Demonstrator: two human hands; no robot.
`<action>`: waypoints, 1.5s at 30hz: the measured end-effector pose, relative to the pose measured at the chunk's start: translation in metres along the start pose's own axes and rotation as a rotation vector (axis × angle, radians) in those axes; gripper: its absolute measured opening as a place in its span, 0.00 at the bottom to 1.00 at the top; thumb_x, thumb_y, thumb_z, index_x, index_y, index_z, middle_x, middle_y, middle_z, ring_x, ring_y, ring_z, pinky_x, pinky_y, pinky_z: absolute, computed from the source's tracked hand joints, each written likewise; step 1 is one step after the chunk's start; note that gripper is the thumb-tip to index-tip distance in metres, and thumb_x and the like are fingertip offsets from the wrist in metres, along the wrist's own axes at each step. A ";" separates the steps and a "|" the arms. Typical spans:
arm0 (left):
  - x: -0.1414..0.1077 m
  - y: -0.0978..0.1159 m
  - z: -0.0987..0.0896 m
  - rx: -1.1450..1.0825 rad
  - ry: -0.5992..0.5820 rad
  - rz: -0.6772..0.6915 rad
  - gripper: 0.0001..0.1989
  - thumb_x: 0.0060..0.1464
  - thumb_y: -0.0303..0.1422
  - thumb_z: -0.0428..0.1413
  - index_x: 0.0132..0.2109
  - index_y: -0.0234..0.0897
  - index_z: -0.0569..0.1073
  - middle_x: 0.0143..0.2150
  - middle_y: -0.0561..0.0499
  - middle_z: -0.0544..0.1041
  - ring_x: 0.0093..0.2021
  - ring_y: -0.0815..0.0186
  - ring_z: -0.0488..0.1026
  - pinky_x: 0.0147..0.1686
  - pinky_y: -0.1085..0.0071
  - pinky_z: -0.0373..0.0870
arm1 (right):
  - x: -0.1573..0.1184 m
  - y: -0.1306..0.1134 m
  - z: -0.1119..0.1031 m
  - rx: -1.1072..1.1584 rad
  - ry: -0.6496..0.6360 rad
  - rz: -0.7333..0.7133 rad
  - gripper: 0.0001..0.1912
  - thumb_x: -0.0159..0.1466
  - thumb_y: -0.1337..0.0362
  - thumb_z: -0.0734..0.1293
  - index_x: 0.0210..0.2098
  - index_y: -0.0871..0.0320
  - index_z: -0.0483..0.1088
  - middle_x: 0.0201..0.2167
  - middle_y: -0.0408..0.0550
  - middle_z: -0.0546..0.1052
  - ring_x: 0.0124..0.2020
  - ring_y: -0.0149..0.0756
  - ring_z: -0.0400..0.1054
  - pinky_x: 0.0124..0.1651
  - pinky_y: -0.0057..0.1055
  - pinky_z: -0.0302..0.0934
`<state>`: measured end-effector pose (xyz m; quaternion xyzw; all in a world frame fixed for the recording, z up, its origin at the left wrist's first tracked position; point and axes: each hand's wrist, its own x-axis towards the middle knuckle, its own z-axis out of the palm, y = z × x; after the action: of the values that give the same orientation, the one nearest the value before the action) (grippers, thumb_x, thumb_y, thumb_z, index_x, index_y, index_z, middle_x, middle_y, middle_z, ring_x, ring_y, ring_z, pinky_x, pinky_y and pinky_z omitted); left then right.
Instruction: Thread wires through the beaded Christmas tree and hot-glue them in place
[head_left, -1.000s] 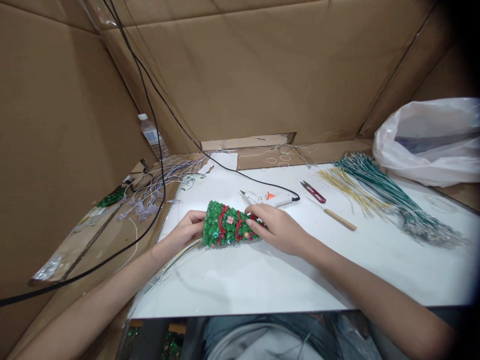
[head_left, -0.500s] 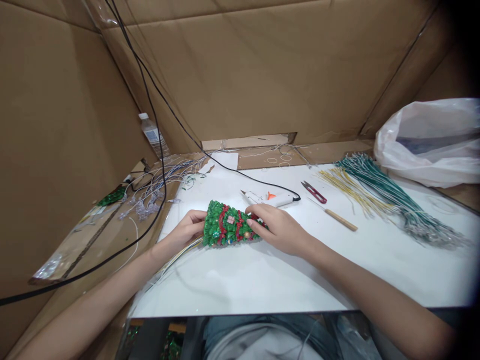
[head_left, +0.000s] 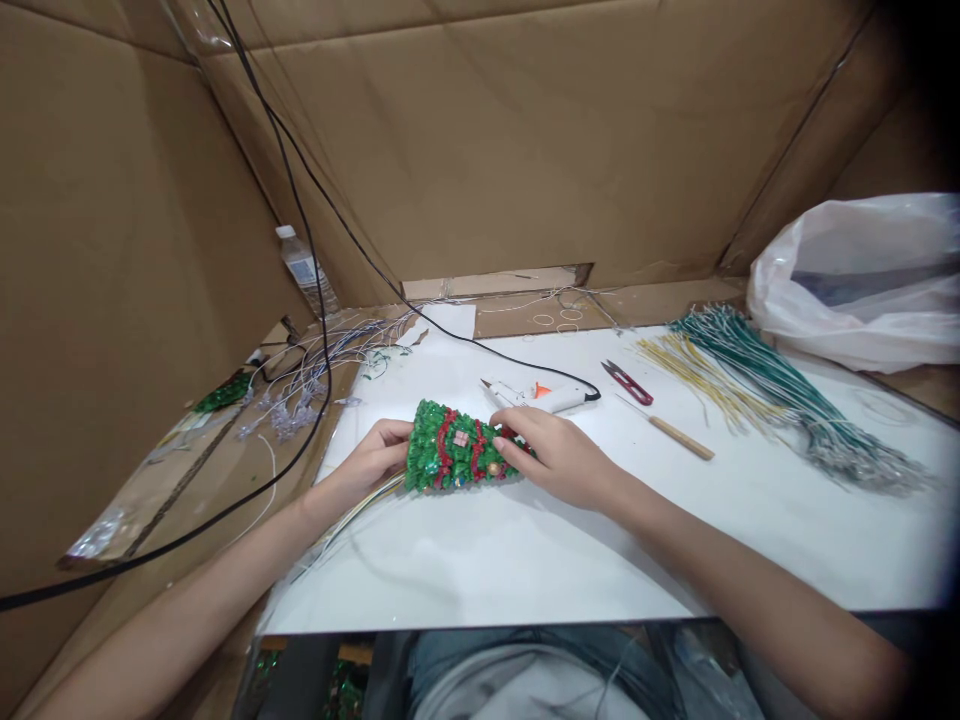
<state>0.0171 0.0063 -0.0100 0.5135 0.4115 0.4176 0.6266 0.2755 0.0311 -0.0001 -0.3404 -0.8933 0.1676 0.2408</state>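
Observation:
A green Christmas tree ornament [head_left: 450, 448] with red garlands and small coloured decorations lies on its side just above the white board [head_left: 480, 570]. At its wide end my left hand [head_left: 382, 455] is closed on it, the fingertips hidden behind the base. Around the narrow end, at the right, my right hand [head_left: 551, 455] is closed, fingers over the top. Thin white and yellow wires [head_left: 356, 515] run from the wide end toward the lower left, beside my left wrist.
Behind the ornament lies a white glue gun [head_left: 544, 398] with a black cord. Red snips [head_left: 628, 382], a wooden-handled awl [head_left: 681, 438], and yellow and green wire bundles [head_left: 780, 375] are at the right. A bottle [head_left: 306, 270] and loose wires [head_left: 300, 390] sit left.

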 end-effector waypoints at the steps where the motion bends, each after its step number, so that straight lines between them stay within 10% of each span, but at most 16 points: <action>1: 0.000 0.000 0.000 -0.002 -0.003 0.001 0.05 0.41 0.30 0.64 0.28 0.32 0.80 0.22 0.52 0.77 0.22 0.70 0.71 0.23 0.78 0.66 | 0.000 0.000 0.000 -0.002 -0.002 0.001 0.11 0.68 0.61 0.54 0.44 0.56 0.64 0.39 0.49 0.74 0.40 0.37 0.67 0.40 0.32 0.58; 45: 0.000 -0.003 -0.001 -0.024 -0.033 0.011 0.07 0.44 0.33 0.65 0.28 0.33 0.80 0.21 0.53 0.77 0.22 0.70 0.72 0.25 0.77 0.68 | -0.001 -0.001 0.000 -0.003 -0.023 0.009 0.10 0.68 0.61 0.54 0.44 0.56 0.63 0.39 0.47 0.74 0.40 0.36 0.66 0.39 0.31 0.57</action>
<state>0.0165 0.0059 -0.0126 0.5150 0.3932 0.4174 0.6371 0.2757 0.0300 0.0005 -0.3430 -0.8947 0.1712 0.2293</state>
